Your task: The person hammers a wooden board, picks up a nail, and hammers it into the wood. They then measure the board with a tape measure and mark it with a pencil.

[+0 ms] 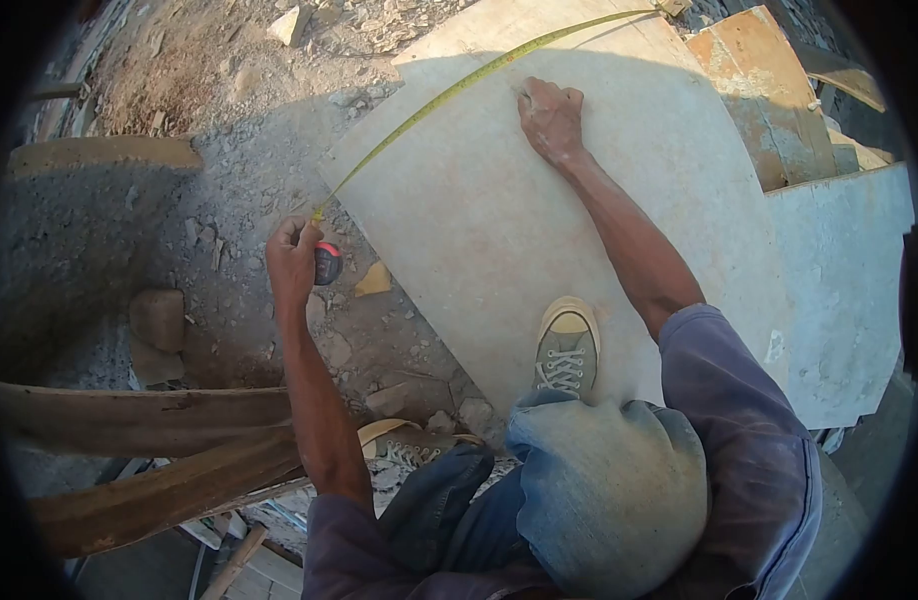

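Observation:
My left hand (pixel 292 255) is closed round a tape measure (pixel 327 264) with a dark case and a red edge, at the left side of a large pale board (pixel 459 250). Its yellow blade (pixel 484 72) runs out in a curve across the board to the far edge at the top right. Near the blade, my right hand (pixel 553 122) rests on the board with fingers curled in; whatever it may hold is hidden. One of my shoes (pixel 567 350) stands on the board.
Rubble and dusty ground (pixel 249 150) lie left of the board. Wooden planks (pixel 169 485) cross the lower left. At the right are a worn brown panel (pixel 754 90) and another pale sheet (pixel 844 290). My other shoe (pixel 409 442) is on the broken ground.

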Demonstrator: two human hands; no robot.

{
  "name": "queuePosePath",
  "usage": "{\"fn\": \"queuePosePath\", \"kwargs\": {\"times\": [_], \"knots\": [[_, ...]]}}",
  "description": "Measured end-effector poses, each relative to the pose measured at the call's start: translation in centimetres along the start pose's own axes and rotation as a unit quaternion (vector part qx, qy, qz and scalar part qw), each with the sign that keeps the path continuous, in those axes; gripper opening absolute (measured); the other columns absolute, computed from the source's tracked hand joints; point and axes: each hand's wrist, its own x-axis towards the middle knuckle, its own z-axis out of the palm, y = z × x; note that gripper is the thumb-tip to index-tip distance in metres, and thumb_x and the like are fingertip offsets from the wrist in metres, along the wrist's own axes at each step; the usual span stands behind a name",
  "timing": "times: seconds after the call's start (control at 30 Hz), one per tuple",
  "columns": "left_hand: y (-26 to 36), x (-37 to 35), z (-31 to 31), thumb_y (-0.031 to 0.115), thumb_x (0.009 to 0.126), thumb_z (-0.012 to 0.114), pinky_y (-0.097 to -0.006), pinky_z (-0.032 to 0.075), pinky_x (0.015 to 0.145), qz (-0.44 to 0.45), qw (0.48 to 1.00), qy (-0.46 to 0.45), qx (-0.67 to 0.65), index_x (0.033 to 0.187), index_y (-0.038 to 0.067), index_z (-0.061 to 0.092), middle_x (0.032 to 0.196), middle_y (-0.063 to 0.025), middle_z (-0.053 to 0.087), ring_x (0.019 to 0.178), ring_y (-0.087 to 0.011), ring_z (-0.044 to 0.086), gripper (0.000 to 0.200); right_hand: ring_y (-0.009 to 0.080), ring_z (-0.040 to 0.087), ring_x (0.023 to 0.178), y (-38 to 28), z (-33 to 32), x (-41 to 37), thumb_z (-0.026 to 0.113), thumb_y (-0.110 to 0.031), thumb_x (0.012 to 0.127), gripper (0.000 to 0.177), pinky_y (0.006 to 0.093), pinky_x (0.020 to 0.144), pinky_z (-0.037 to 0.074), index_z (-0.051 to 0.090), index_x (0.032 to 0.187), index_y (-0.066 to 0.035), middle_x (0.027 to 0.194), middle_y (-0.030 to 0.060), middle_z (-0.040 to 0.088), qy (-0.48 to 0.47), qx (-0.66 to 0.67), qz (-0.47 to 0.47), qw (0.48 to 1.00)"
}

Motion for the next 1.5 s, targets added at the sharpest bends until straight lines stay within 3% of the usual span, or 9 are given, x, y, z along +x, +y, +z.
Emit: {"fn": "queuePosePath", "kwargs": {"times": [0.5,0.57,0.63,0.8,0.87,1.17,1.23,1.4,1.5], "knots": [[0.6,-3.7,1.1,0.013,0.089,0.061,-0.0242,0.044,0.058,-0.031,0.996,-0.08,-0.022,0.088,-0.001,0.066,0.072,-0.0001,0.062,0.064,-0.0064,0.055,0.015,0.0257,0.06,0.082,-0.4,-0.1,-0.4,0.055,-0.009,0.086,0.006,0.0416,0.081,0.035,0.058,0.091,-0.01,0.079,0.0082,0.063,-0.005,0.022,0.056,0.998],[0.8,-4.2,1.7,0.013,0.089,0.061,-0.0249,0.045,0.061,0.033,0.996,-0.082,-0.013,0.088,-0.002,0.066,0.072,-0.0019,0.063,0.066,-0.0067,0.056,0.016,0.0335,0.061,0.069,-0.6,-0.8,-1.3,0.058,-0.007,0.086,0.015,0.0447,0.068,0.043,0.061,0.1,-0.005,0.076,0.0133,0.065,0.088,0.121,0.04,0.988],[1.0,-4.8,2.2,0.015,0.089,0.06,-0.0257,0.046,0.063,-0.001,0.991,-0.127,-0.05,0.088,-0.001,0.066,0.075,-0.0026,0.064,0.068,-0.0079,0.057,0.017,0.0292,0.062,0.067,-4.3,-4.5,-2.1,0.046,-0.012,0.094,0.027,0.0375,0.069,0.048,0.062,0.113,-0.001,0.08,0.017,0.066,0.049,0.291,0.213,0.931],[3.3,-7.9,4.8,0.017,0.089,0.058,-0.0244,0.047,0.065,-0.079,0.957,-0.253,-0.116,0.09,0.002,0.064,0.078,-0.0019,0.063,0.068,-0.0075,0.059,0.016,0.0205,0.061,0.082,-7.6,-3.9,-6.1,0.047,-0.029,0.097,0.041,0.0337,0.074,0.049,0.058,0.12,0.002,0.097,0.0128,0.065,-0.026,0.483,0.344,0.804],[3.3,-9.5,6.5,0.015,0.09,0.058,-0.0242,0.048,0.064,-0.069,0.948,-0.266,-0.16,0.09,0.001,0.063,0.077,-0.0026,0.064,0.065,-0.0102,0.063,0.014,0.0185,0.058,0.082,-8.5,-3.6,-6.3,0.047,-0.032,0.098,0.041,0.0323,0.077,0.049,0.059,0.119,0.001,0.096,0.0099,0.062,0.051,0.667,0.509,0.542],[3.8,-12.4,11.8,0.02,0.094,0.06,-0.0217,0.048,0.068,-0.069,0.923,-0.272,-0.262,0.094,0.001,0.062,0.08,0.0002,0.061,0.072,-0.0059,0.059,0.018,0.0146,0.056,0.078,-8.1,-6.3,-5.5,0.054,-0.027,0.095,0.024,0.0294,0.075,0.048,0.059,0.098,-0.004,0.086,0.0039,0.057,-0.025,0.689,0.439,0.576],[4.3,-12.1,12.2,0.022,0.095,0.06,-0.0219,0.047,0.067,-0.076,0.935,-0.242,-0.249,0.094,0.002,0.063,0.08,0.0009,0.062,0.071,-0.0059,0.058,0.02,0.0134,0.056,0.076,-9.7,-7.2,-6.6,0.056,-0.027,0.093,0.024,0.0291,0.074,0.048,0.059,0.096,-0.003,0.082,0.004,0.057,-0.076,0.717,0.404,0.563],[5.4,-10.8,12.5,0.025,0.096,0.058,-0.0231,0.047,0.067,-0.034,0.965,-0.213,-0.149,0.094,0.003,0.064,0.079,-0.0007,0.065,0.069,-0.0069,0.059,0.023,0.0117,0.058,0.076,-12.5,-7.0,-9.8,0.058,-0.027,0.092,0.024,0.0289,0.069,0.048,0.062,0.093,-0.003,0.083,0.0045,0.06,-0.173,0.661,0.362,0.634],[6.4,-10.6,12.4,0.029,0.097,0.055,-0.0247,0.048,0.068,-0.019,0.976,-0.204,-0.07,0.094,0.002,0.065,0.078,-0.0026,0.066,0.07,-0.0081,0.06,0.029,0.011,0.057,0.071,-12.7,-7.6,-9.9,0.058,-0.025,0.092,0.024,0.0271,0.065,0.047,0.063,0.093,-0.002,0.081,0.0049,0.061,-0.192,0.673,0.382,0.604]]}}
